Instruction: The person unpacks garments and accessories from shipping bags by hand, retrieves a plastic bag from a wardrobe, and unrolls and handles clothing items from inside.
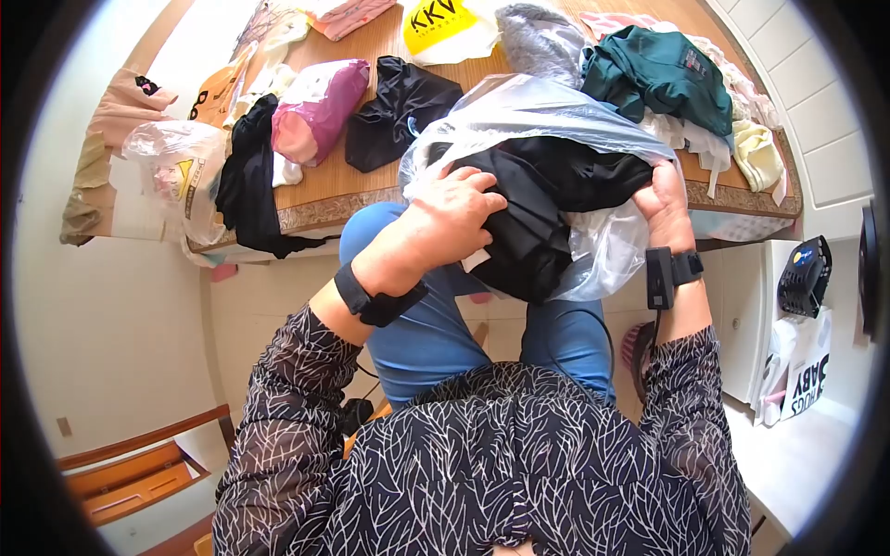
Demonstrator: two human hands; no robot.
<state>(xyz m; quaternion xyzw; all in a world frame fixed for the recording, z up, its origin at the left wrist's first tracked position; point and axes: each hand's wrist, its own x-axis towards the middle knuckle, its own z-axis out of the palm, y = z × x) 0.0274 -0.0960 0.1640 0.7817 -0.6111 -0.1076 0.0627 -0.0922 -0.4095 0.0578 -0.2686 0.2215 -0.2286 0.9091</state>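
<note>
A clear plastic bag (pixel 612 243) lies on my lap and against the table edge, its mouth turned toward me. Black clothing (pixel 524 218) fills the opening and spills over the near rim. My left hand (pixel 454 213) curls its fingers over the cloth at the left, with a small white tag-like patch beneath it. At the right rim, my right hand (pixel 662 196) is closed around the bag's edge, beside the black cloth; its fingertips are partly hidden.
Across the wooden table (pixel 320 190) lie a dark green garment (pixel 663 79), grey fluffy cloth (pixel 542 42), black cloths (pixel 399 111), a pink-purple bag (pixel 320 107) and a yellow KKV bag (pixel 445 28). A white cabinet (pixel 742 320) stands at the right.
</note>
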